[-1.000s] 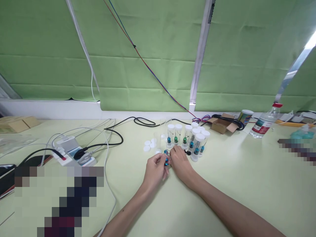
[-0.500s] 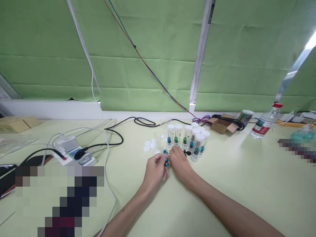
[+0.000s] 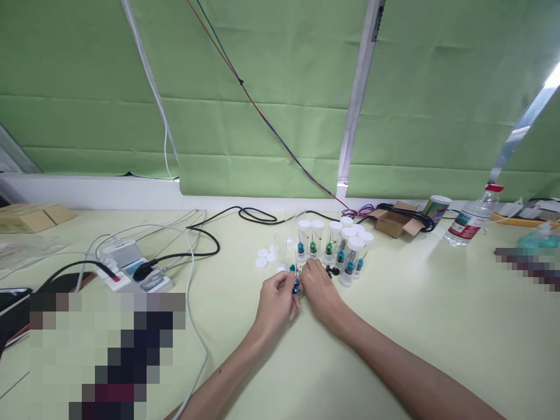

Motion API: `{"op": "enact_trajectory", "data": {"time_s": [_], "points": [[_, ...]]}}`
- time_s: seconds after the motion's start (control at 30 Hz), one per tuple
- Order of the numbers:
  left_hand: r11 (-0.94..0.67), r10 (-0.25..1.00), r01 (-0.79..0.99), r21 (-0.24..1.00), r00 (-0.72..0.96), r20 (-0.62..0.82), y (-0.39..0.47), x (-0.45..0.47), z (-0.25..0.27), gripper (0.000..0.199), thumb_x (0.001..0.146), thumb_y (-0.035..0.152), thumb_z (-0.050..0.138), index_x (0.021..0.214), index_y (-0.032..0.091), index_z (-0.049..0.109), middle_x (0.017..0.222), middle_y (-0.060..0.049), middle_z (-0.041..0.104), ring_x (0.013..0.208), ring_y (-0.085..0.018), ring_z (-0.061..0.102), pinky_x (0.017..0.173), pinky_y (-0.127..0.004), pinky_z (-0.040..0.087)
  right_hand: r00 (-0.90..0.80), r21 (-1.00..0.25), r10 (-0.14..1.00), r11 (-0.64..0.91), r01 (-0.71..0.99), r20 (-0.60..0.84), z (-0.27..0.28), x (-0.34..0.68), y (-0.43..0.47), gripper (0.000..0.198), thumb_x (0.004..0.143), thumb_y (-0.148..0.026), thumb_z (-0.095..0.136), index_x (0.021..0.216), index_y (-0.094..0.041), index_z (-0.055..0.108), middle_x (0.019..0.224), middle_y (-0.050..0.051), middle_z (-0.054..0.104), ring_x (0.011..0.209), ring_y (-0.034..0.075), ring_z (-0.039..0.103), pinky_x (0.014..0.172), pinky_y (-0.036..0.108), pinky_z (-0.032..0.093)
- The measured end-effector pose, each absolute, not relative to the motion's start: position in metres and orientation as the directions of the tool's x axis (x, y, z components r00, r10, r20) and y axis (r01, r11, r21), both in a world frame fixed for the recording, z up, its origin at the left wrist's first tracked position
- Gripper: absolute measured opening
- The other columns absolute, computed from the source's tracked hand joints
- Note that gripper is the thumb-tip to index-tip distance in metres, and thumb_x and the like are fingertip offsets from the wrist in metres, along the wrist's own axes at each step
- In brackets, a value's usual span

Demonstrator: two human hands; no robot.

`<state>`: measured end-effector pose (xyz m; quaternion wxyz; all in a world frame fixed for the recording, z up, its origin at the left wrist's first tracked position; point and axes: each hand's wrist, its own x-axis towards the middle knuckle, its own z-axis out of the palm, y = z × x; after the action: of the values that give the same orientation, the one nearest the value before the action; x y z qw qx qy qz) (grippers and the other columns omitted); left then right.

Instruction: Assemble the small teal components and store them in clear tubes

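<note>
Between the fingertips of my left hand (image 3: 275, 296) is a small shiny blue metal piece (image 3: 296, 285) with a thin rod pointing up. My right hand (image 3: 322, 291) is right beside it, fingers curled down and pinched together; whatever they hold is hidden. Just past my hands stand several clear tubes with white caps (image 3: 351, 259), each containing a blue or green piece with a thin wire. Small black parts (image 3: 333, 272) lie to the right of my right hand. Loose white caps (image 3: 261, 262) lie beyond my left hand, near uncapped clear tubes (image 3: 290, 230).
A power strip (image 3: 149, 281) with plugs and a white cable (image 3: 189, 291) lie to the left. Toward the back right are an open cardboard box (image 3: 396, 223), a can (image 3: 437, 209) and a clear bottle with a red cap (image 3: 468, 224). A black cable (image 3: 258, 219) runs along the back.
The whole view has shifted slightly. Both hands keep nearly the same pose, with the blue piece still in my left fingers.
</note>
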<state>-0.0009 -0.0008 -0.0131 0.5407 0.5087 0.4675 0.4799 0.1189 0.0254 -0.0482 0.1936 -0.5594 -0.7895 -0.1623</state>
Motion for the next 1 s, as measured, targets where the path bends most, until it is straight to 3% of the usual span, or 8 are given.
{"op": "enact_trajectory", "data": {"time_s": [0.33, 0.53, 0.77, 1.0], "points": [[0.019, 0.995, -0.063, 0.998, 0.096, -0.013, 0.001, 0.0, -0.016, 0.035, 0.076, 0.05, 0.059, 0.069, 0.016, 0.056, 0.063, -0.001, 0.06, 0.032, -0.006, 0.044, 0.031, -0.019, 0.029, -0.207, -0.172, 0.841, 0.331, 0.928, 0.499, -0.046, 0.122, 0.025, 0.017, 0.084, -0.001, 0.05, 0.08, -0.017, 0.055, 0.087, 0.011, 0.059, 0.084, 0.026, 0.056, 0.077, 0.037, 0.047], [0.023, 0.995, -0.046, 0.999, 0.101, -0.019, 0.001, -0.001, -0.016, 0.035, 0.078, 0.049, 0.058, 0.071, 0.015, 0.056, 0.065, -0.002, 0.06, 0.034, -0.007, 0.046, 0.032, -0.02, 0.032, -0.151, -0.349, 0.785, 0.428, 0.834, 0.601, -0.042, 0.126, 0.024, 0.019, 0.087, -0.006, 0.043, 0.076, -0.02, 0.049, 0.081, 0.007, 0.058, 0.08, 0.024, 0.055, 0.071, 0.035, 0.047], [0.033, 0.994, -0.052, 0.998, 0.108, -0.027, 0.0, -0.001, -0.016, 0.036, 0.079, 0.05, 0.058, 0.072, 0.015, 0.056, 0.07, -0.003, 0.059, 0.038, -0.008, 0.05, 0.033, -0.021, 0.035, 0.01, -0.576, 0.736, 0.52, 0.631, 0.676, -0.033, 0.132, 0.021, 0.013, 0.087, -0.014, 0.049, 0.076, -0.02, 0.052, 0.074, 0.003, 0.059, 0.072, 0.018, 0.057, 0.068, 0.03, 0.045], [0.033, 0.992, -0.05, 0.998, 0.125, -0.026, 0.001, -0.001, -0.016, 0.032, 0.081, 0.046, 0.056, 0.072, 0.015, 0.055, 0.07, -0.003, 0.059, 0.038, -0.009, 0.051, 0.034, -0.021, 0.035, 0.075, -0.766, 0.795, 0.548, 0.337, 0.602, -0.028, 0.132, 0.012, 0.011, 0.088, -0.023, 0.055, 0.077, -0.019, 0.058, 0.075, 0.003, 0.064, 0.071, 0.017, 0.062, 0.069, 0.029, 0.049]]}}
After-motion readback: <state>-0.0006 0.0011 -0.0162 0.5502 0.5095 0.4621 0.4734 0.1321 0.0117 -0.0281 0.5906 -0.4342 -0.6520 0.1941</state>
